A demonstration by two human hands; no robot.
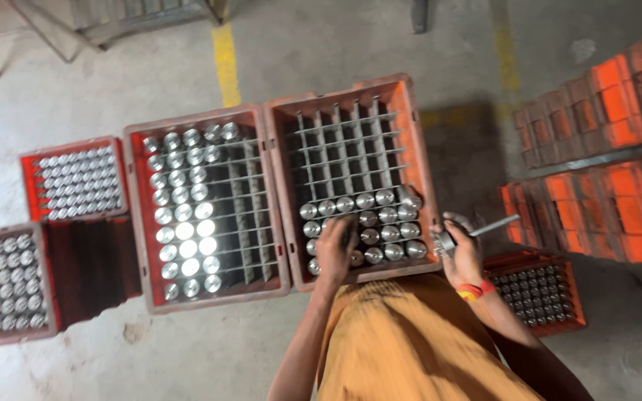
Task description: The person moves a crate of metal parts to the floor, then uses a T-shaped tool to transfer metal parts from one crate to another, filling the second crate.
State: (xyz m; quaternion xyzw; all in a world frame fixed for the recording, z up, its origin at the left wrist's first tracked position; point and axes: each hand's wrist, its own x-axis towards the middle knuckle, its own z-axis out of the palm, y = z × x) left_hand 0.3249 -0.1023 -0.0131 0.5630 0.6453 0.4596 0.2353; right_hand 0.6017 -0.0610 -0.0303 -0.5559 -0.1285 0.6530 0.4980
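- Left hand [337, 241] rests on metal cylinders [369, 223] upright in the divided orange crate [351, 178] on the floor; its grip's state is unclear.
- Right hand [462, 256], beside the crate's right edge, is wrapped around a metal rod tool [484, 229].
- Grid dividers keep each cylinder separate.

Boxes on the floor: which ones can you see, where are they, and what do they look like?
Orange crate, under the hands: grid dividers, shiny metal cylinders in near rows.
Red crate, left of it: cylinders fill left columns.
Small red crate, far left: full.
Crate, bottom left: full.
Orange crate stacks, right.
No labels or screens.
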